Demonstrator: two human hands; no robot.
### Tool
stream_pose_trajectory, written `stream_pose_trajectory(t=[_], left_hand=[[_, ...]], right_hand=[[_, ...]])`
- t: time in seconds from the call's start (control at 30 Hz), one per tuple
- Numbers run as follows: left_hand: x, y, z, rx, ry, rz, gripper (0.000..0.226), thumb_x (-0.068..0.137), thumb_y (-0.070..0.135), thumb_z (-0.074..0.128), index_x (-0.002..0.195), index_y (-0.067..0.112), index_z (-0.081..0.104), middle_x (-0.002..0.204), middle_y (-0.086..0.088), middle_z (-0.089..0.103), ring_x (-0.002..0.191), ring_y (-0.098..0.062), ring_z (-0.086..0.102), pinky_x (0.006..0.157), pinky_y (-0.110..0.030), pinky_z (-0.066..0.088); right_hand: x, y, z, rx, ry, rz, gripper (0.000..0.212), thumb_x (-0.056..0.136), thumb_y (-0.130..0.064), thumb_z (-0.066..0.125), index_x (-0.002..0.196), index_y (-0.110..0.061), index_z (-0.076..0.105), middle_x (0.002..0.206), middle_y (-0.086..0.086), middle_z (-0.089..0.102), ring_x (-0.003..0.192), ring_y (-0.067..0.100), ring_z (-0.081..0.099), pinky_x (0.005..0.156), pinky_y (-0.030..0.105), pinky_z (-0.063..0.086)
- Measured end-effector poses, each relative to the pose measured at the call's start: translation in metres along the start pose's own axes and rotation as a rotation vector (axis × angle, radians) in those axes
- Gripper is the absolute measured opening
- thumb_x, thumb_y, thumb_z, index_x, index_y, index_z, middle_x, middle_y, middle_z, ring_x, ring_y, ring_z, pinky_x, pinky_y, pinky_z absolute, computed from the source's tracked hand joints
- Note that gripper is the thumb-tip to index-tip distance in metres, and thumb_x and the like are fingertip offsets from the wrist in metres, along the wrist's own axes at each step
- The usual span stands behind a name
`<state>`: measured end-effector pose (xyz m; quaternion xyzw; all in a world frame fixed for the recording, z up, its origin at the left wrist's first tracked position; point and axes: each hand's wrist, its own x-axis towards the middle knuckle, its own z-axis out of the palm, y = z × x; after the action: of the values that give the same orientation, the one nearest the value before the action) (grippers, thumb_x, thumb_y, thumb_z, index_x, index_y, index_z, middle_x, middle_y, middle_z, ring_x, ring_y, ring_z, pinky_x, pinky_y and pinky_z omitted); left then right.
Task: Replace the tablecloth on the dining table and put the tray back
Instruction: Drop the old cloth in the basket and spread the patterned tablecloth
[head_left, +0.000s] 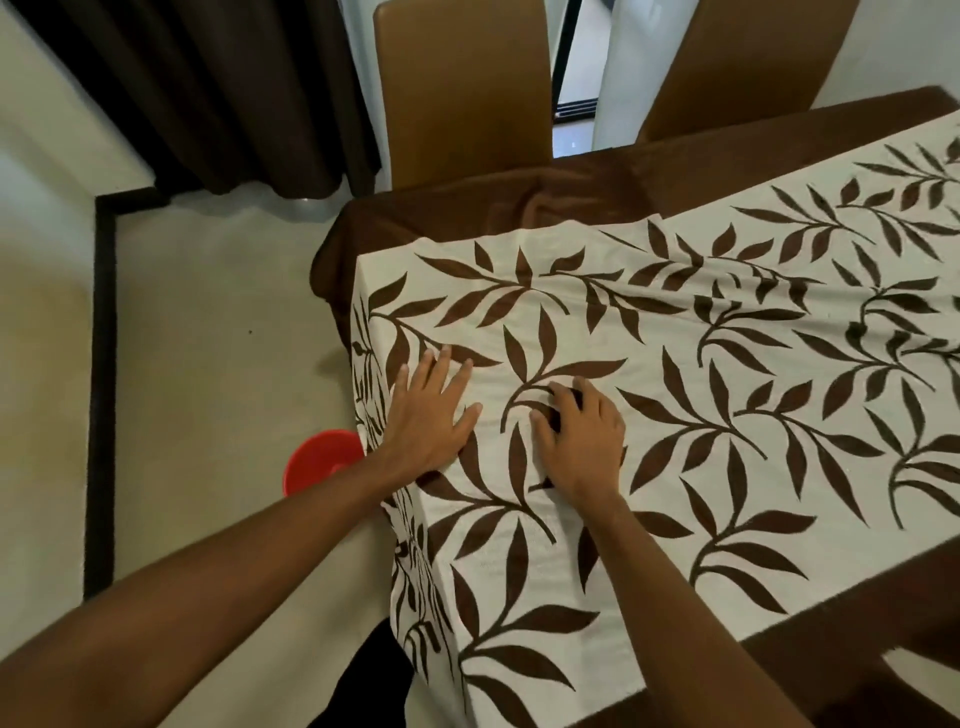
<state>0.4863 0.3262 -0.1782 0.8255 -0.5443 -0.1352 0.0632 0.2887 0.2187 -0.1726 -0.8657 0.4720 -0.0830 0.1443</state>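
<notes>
A cream tablecloth with a brown leaf print lies along the dining table, on top of a plain brown cloth that shows at the far edge and the near right. Its left end hangs over the table's end. My left hand rests flat on the printed cloth near that end, fingers spread. My right hand presses flat on the cloth just to the right of it. Folds and wrinkles run across the cloth toward the far right. No tray is in view.
Two tan high-backed chairs stand at the far side of the table. A red round object sits on the floor by the table's left end. Dark curtains hang at the back left.
</notes>
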Motion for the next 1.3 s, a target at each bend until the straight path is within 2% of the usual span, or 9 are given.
stream_pose_trajectory(t=[0.17,0.27,0.43,0.53,0.67,0.8,0.9,1.03,1.3], left_hand=[[-0.054,0.02,0.001,-0.049,0.15,0.02,0.049,0.088,0.027,0.049,0.135,0.019,0.06,0.145,-0.012,0.052,0.133,-0.034,0.045,0.109,-0.051,0.035],[-0.098,0.045,0.013,-0.098,0.214,0.093,0.046,0.079,0.023,0.052,0.121,0.017,0.07,0.131,-0.01,0.062,0.119,-0.028,0.054,0.1,-0.045,0.043],[-0.152,0.082,0.033,-0.141,0.293,0.046,0.037,0.079,0.022,0.053,0.111,0.015,0.072,0.12,-0.007,0.065,0.111,-0.025,0.056,0.097,-0.041,0.044],[-0.172,0.089,0.037,-0.099,0.282,0.035,0.026,0.079,0.024,0.053,0.099,0.018,0.068,0.105,0.0,0.061,0.095,-0.022,0.055,0.082,-0.042,0.046],[-0.213,0.099,0.046,-0.03,0.26,0.121,0.017,0.077,0.026,0.059,0.092,0.022,0.065,0.098,0.003,0.059,0.089,-0.02,0.052,0.074,-0.032,0.027],[-0.239,0.11,0.052,-0.043,0.246,0.119,0.039,0.087,0.04,0.051,0.117,0.02,0.066,0.121,-0.002,0.062,0.111,-0.023,0.056,0.089,-0.04,0.042],[-0.244,0.114,0.059,0.006,0.108,0.017,0.061,0.097,0.054,0.035,0.15,0.023,0.041,0.156,-0.005,0.039,0.144,-0.024,0.034,0.116,-0.049,0.028],[-0.232,0.117,0.059,-0.011,-0.017,-0.135,0.067,0.099,0.058,0.025,0.159,0.028,0.017,0.168,-0.006,0.008,0.155,-0.027,0.005,0.122,-0.054,0.009],[-0.201,0.107,0.051,-0.017,0.022,-0.151,0.066,0.102,0.056,0.024,0.159,0.024,0.016,0.168,-0.009,0.007,0.155,-0.028,0.003,0.123,-0.051,0.003]], right_hand=[[-0.076,0.001,-0.004,-0.044,-0.038,-0.156,0.042,0.098,-0.051,0.045,0.131,-0.028,0.055,0.131,0.003,0.053,0.115,0.024,0.05,0.097,0.045,0.043],[-0.132,0.005,-0.009,-0.029,-0.047,-0.253,0.037,0.097,-0.049,0.049,0.126,-0.029,0.059,0.123,0.001,0.057,0.109,0.021,0.053,0.09,0.042,0.046],[-0.216,0.019,-0.011,0.027,-0.119,-0.443,0.032,0.094,-0.047,0.054,0.119,-0.027,0.061,0.108,-0.002,0.057,0.092,0.016,0.05,0.077,0.035,0.046],[-0.225,0.031,-0.015,0.135,-0.177,-0.575,0.021,0.094,-0.039,0.057,0.104,-0.023,0.065,0.095,-0.003,0.055,0.082,0.013,0.047,0.069,0.035,0.047],[-0.198,0.051,-0.027,0.155,-0.016,-0.475,0.019,0.096,-0.032,0.058,0.103,-0.019,0.071,0.098,-0.001,0.063,0.086,0.017,0.057,0.073,0.036,0.048],[-0.177,0.07,-0.031,0.052,0.001,-0.237,0.042,0.098,-0.044,0.054,0.133,-0.022,0.059,0.139,0.008,0.056,0.13,0.028,0.05,0.105,0.048,0.043],[-0.193,0.068,-0.016,-0.042,-0.116,-0.23,0.059,0.102,-0.054,0.036,0.154,-0.026,0.036,0.164,0.01,0.028,0.152,0.031,0.021,0.121,0.056,0.016],[-0.22,0.051,-0.007,-0.042,-0.126,-0.25,0.059,0.105,-0.052,0.027,0.158,-0.027,0.027,0.167,0.009,0.019,0.156,0.028,0.009,0.123,0.059,0.008],[-0.213,0.039,-0.015,0.006,-0.113,-0.286,0.05,0.103,-0.05,0.035,0.146,-0.026,0.044,0.16,0.009,0.035,0.152,0.026,0.023,0.12,0.062,0.019]])
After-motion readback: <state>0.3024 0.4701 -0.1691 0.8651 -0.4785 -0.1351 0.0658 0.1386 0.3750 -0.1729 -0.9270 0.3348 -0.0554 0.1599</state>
